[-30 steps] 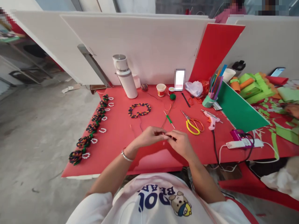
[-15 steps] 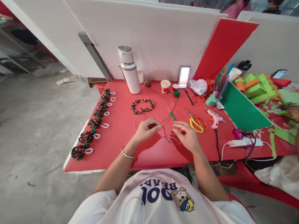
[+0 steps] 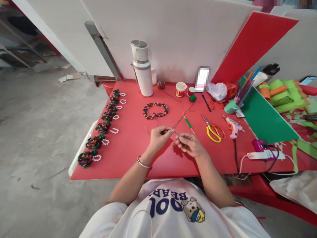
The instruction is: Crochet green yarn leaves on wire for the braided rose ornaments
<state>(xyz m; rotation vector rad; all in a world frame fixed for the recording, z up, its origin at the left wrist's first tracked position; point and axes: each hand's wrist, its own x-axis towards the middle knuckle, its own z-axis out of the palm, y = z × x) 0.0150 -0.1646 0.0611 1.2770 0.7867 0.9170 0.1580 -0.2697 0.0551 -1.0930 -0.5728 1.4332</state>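
Observation:
Dark green yarn (image 3: 183, 115) runs from a small green yarn ball (image 3: 193, 98) at the back down to my hands. My left hand (image 3: 159, 137) pinches this yarn between thumb and forefinger. Close beside it, my right hand (image 3: 189, 143) grips the same strand near its loose end, which pokes out below the fingers. Just beyond the right hand lies a crochet hook (image 3: 188, 123) with a green handle. A multicoloured crocheted ring (image 3: 156, 111) rests on the table past my left hand.
Along the red table's (image 3: 131, 148) left edge sit several crocheted flowers (image 3: 93, 142) with white bead loops (image 3: 105, 142). A white flask (image 3: 143, 71) and paper cup (image 3: 181, 89) stand at the back. Yellow-handled scissors (image 3: 213, 132), a pink glue gun (image 3: 234, 127) and a power strip (image 3: 264, 154) lie right.
My right hand has closed from open fingers onto the yarn's loose end, moving toward my left hand. The yarn from the ball is straighter. The view has shifted slightly.

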